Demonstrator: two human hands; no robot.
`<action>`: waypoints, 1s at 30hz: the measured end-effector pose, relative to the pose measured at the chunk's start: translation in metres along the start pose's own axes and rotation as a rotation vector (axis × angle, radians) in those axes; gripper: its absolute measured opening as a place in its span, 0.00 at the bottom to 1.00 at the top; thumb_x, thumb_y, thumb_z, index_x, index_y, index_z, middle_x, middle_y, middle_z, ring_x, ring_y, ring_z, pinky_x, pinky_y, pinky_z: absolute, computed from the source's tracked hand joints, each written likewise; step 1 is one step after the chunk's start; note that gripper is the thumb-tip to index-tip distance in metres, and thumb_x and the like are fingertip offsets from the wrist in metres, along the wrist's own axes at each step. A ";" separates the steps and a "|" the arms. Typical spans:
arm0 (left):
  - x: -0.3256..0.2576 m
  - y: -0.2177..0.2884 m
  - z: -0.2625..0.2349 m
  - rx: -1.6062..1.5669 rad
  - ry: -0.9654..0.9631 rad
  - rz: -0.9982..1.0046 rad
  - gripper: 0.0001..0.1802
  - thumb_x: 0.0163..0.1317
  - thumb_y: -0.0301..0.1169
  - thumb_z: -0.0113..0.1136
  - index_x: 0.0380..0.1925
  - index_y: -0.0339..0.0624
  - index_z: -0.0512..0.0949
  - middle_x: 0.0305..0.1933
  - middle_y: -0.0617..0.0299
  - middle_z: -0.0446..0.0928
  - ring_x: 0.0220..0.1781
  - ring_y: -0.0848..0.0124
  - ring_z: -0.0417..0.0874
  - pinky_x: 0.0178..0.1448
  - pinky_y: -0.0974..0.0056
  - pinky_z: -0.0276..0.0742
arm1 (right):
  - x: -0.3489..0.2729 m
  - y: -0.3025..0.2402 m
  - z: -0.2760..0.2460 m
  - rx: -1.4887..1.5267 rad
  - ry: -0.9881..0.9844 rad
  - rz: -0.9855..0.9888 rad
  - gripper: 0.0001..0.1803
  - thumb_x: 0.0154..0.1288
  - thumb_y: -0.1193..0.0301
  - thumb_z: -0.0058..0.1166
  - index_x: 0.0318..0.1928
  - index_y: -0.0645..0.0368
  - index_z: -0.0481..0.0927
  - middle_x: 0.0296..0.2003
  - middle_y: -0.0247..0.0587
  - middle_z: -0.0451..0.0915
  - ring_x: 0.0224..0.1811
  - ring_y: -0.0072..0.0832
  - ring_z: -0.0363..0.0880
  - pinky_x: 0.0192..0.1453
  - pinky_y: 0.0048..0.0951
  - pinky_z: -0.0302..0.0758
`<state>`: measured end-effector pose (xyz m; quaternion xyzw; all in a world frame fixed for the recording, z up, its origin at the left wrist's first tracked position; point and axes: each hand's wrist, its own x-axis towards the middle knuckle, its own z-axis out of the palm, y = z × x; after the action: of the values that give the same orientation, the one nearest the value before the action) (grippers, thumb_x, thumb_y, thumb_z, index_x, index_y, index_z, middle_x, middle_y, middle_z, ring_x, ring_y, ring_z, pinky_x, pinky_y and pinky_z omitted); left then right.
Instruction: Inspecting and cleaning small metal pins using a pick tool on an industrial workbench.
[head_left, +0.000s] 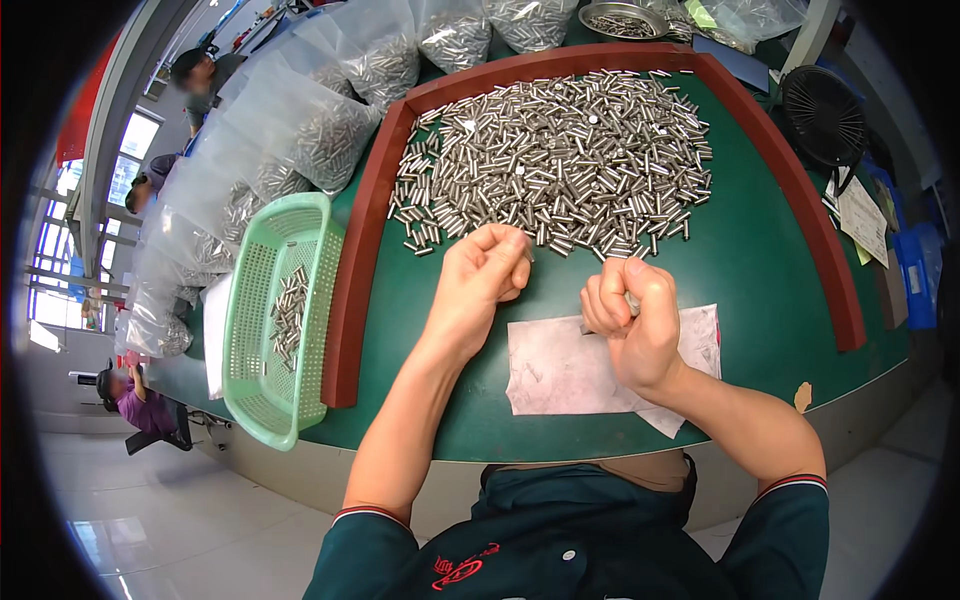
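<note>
A large heap of small shiny metal pins [560, 150] lies on the green table top [760, 260], inside a red-brown raised border [355, 270]. My left hand [482, 275] is closed in a fist at the heap's near edge, with a pin tip showing at its fingers. My right hand [630, 320] is also curled shut, gripping pins whose ends peek out, above a white paper sheet [570, 370].
A light green plastic basket [262, 330] with several pins in it sits left of the border. Clear bags of pins [330, 130] are stacked at the back left. A metal dish [620, 18] and a black fan [822, 115] stand at the back right. Other people sit at the far left.
</note>
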<state>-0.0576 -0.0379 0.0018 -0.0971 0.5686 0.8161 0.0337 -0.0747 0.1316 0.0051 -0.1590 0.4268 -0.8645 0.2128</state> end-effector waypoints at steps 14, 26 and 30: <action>0.000 -0.002 -0.005 -0.084 -0.085 -0.070 0.05 0.58 0.26 0.52 0.34 0.39 0.72 0.30 0.63 0.73 0.19 0.84 0.58 0.23 0.78 0.54 | 0.000 -0.001 -0.001 0.014 0.003 0.005 0.18 0.60 0.69 0.30 0.12 0.56 0.53 0.11 0.28 0.52 0.15 0.16 0.48 0.19 0.21 0.47; -0.002 0.001 0.000 -0.086 -0.080 -0.122 0.10 0.60 0.29 0.50 0.38 0.34 0.72 0.27 0.63 0.73 0.17 0.84 0.56 0.22 0.78 0.54 | -0.001 -0.002 -0.001 0.014 0.005 0.027 0.17 0.59 0.69 0.30 0.13 0.56 0.53 0.11 0.28 0.52 0.15 0.16 0.48 0.19 0.21 0.47; -0.008 0.003 0.004 0.131 -0.082 -0.090 0.08 0.59 0.29 0.51 0.34 0.35 0.71 0.24 0.65 0.72 0.19 0.84 0.59 0.24 0.78 0.55 | -0.001 -0.001 0.000 0.024 0.005 0.022 0.18 0.60 0.69 0.30 0.13 0.56 0.53 0.11 0.28 0.52 0.15 0.16 0.48 0.19 0.21 0.47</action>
<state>-0.0506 -0.0349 0.0071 -0.0866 0.6141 0.7781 0.0998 -0.0740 0.1329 0.0060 -0.1497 0.4188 -0.8675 0.2229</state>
